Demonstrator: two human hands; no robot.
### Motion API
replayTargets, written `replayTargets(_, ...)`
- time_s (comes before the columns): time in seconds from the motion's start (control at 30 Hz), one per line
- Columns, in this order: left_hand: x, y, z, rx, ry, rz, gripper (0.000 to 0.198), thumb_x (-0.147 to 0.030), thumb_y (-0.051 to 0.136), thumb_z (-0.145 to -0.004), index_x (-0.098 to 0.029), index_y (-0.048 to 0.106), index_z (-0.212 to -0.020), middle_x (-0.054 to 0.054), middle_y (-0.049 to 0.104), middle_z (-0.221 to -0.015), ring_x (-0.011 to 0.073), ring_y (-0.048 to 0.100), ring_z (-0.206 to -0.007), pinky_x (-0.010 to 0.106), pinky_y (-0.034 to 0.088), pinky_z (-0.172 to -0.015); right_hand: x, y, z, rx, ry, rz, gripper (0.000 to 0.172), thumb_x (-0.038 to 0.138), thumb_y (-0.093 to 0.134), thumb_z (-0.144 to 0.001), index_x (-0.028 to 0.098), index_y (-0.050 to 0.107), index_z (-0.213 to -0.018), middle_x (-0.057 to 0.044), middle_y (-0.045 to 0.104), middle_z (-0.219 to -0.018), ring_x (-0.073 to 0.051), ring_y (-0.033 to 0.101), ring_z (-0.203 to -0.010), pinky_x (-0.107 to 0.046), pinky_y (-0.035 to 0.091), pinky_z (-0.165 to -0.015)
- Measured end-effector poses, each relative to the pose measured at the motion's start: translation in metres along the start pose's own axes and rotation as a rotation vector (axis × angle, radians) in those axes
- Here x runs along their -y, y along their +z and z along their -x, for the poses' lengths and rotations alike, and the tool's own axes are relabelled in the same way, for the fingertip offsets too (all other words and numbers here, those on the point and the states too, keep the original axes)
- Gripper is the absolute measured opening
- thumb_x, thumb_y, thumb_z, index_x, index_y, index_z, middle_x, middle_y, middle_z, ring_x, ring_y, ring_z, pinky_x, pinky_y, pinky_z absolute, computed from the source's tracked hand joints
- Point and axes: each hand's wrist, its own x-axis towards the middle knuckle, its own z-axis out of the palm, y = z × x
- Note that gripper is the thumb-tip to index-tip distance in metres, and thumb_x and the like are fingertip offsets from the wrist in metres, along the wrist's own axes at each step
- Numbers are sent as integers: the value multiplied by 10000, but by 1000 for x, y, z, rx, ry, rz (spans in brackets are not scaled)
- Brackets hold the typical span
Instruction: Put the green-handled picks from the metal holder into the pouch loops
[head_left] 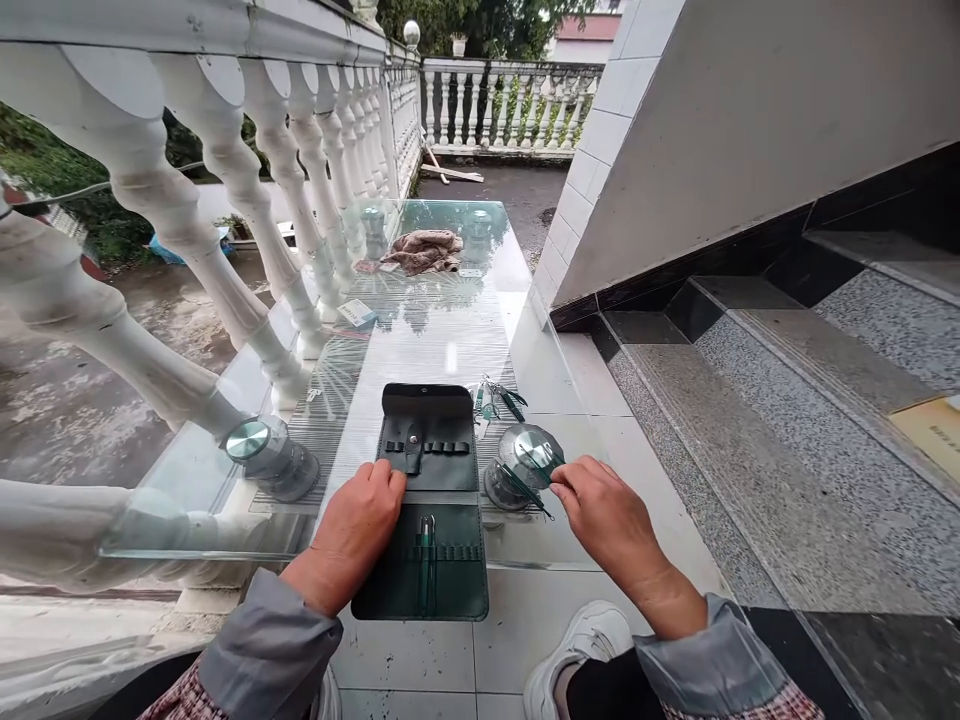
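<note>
A dark green tool case (pixel 457 595) lies unfolded at the near end of the glass table, with elastic loops across both panels. Two slim green-handled tools (pixel 427 570) sit in loops of its lower panel. My left hand (pixel 356 525) grips the case's left edge near the fold, fingers closed. To the right, my right hand (pixel 607 505) pinches a thin green-handled tool (pixel 541 468) above the glass; its exact kind is unclear. Several similar slim tools (pixel 517 485) lie just below it. Behind them rest small green-handled clippers or scissors (pixel 501 398), partly overlapping.
The glass table (pixel 540 350) stands on round supports with metal caps (pixel 247 440). A crumpled brown cloth (pixel 424 252) and a small packet (pixel 358 314) lie farther back. White balusters (pixel 255 210) line the left; stone steps (pixel 750 400) rise on the right.
</note>
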Motion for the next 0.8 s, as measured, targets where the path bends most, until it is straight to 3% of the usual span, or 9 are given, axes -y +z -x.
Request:
replayTargets(0.23,0,1,2,0,-4,23,203,35,438,-750,-156,508,-746,51,531,-749,182,522,-699,277,450,-627,7,-1,-3,39,43,19,127,133,455,-830,204,535,-761,-19,557,-765,-178,504,-753,-279,359,-617)
replayTargets(0.43,0,7,2,-12,13,26,210,48,441,-734,-149,514,-728,58,526,-730,193,516,-673,294,445,-605,10,-4,-7,178,132,58,135,191,454,-849,211,547,-754,-16,564,-793,-167,508,-795,-260,330,-598)
replayTargets(0.6,1,8,3,-5,8,62,186,30,452,-760,-146,509,-745,60,524,-743,195,521,-699,300,447,-620,13,-3,-10,254,111,136,144,188,420,-865,210,530,-774,-29,557,-816,-179,502,-809,-273,301,-589)
replayTargets(0.8,2,5,7,62,33,105,128,-17,467,-799,-136,512,-785,81,544,-803,209,528,-752,312,456,-641,11,-2,-8,275,168,81,139,264,413,-871,214,511,-785,-26,555,-850,-177,501,-797,-269,306,-579)
